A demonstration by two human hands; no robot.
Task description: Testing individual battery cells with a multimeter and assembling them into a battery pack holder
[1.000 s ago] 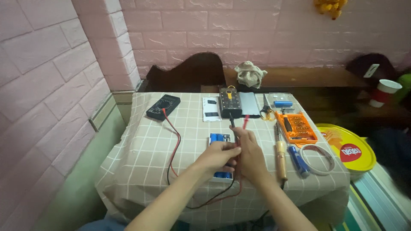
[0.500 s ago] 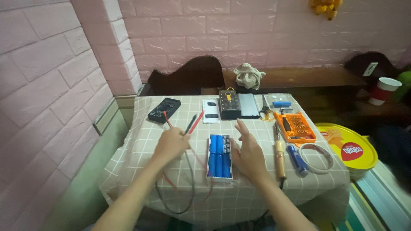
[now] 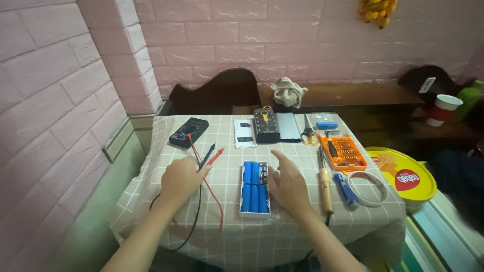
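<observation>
Since half a second ago, little has been shifted: the red and black probes [image 3: 207,156] are gripped in the closed left hand [image 3: 180,180], tips pointing away. The right hand [image 3: 288,185] is laid open, fingers spread, just beside the battery pack [image 3: 254,188]. Blue cylindrical cells are seated in its white tray, at mid-table on the checked tablecloth [image 3: 242,236].

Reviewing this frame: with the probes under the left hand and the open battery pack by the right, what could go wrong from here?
1. The left hand rests on the probes, whose bare tips lie close to the open battery pack; a slip could bridge exposed contacts.
2. The leads loop over the table's front edge; an arm could snag them and drag the multimeter.
3. The soldering iron lies just beside the right hand; if hot, it may burn.
</observation>
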